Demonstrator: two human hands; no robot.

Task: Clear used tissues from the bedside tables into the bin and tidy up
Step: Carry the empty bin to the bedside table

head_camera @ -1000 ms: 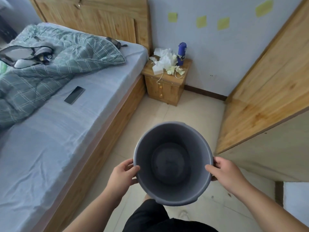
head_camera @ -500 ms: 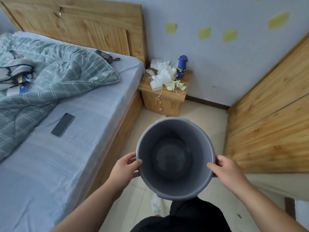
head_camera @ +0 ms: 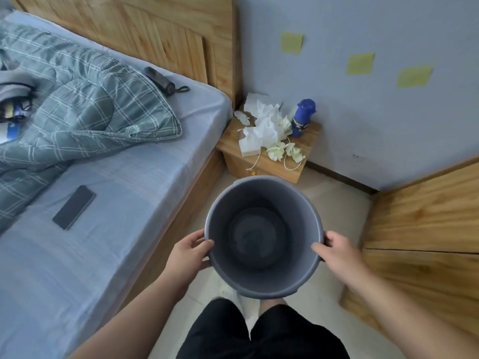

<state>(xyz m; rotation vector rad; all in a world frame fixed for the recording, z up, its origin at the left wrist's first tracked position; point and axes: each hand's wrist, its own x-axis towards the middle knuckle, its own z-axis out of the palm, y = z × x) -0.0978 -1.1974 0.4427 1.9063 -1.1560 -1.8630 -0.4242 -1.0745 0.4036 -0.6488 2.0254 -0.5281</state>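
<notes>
We see the grey bin (head_camera: pixel 223 216) held in the air over the floor. It is between the bed (head_camera: pixel 129 203) on the left and a wooden cabinet (head_camera: pixel 427 229) on the right, on the near side of the bedside surface (head_camera: pixel 309 134). Its mouth faces up to the camera, and its long axis runs about vertical, from mouth to bottom. Inside we see only the dark round bottom.

The left grip (head_camera: pixel 190 251) is curled on the left rim, thumb inside and fingers on the outer wall. The right grip (head_camera: pixel 337 251) holds the right rim in the same way.

White tissues (head_camera: pixel 261 125) lie in a heap on the surface. Pale yellow crumpled pieces (head_camera: pixel 276 152) lie just beside them on the near side. A blue bottle (head_camera: pixel 302 117) stands upright at the right of the heap. A dark phone (head_camera: pixel 74 207) lies flat on the bed.
</notes>
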